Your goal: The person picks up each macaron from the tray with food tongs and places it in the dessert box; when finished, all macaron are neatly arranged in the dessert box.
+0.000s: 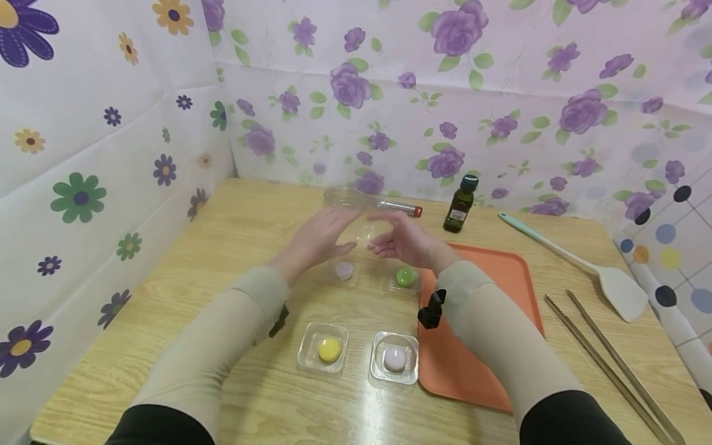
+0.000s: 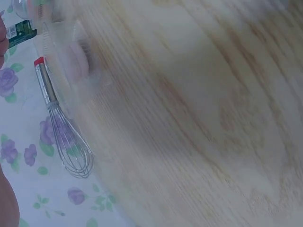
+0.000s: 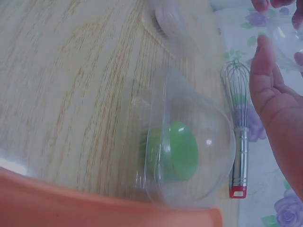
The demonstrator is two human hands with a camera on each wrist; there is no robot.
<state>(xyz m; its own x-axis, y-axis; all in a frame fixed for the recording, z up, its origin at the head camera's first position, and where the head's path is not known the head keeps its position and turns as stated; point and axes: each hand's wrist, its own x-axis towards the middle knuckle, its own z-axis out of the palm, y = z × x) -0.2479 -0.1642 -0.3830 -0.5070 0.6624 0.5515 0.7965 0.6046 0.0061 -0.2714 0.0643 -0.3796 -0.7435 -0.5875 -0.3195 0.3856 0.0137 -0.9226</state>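
Note:
Near the back of the table, my left hand and right hand hold a clear plastic dome lid between them, fingers and thumbs bent about it. Just below them, a small round pale pink piece lies in a clear plastic tray, also seen as a blurred pink piece in the left wrist view. Under my right wrist, a round green piece sits in a clear container with a clear dome over it. Nearer the front are a yellow piece and a lilac piece, each in a square clear container.
An orange tray lies under my right forearm. Behind my hands are a whisk and a dark green bottle. A white spatula and metal tongs lie on the right. Flowered cloth hangs behind the table.

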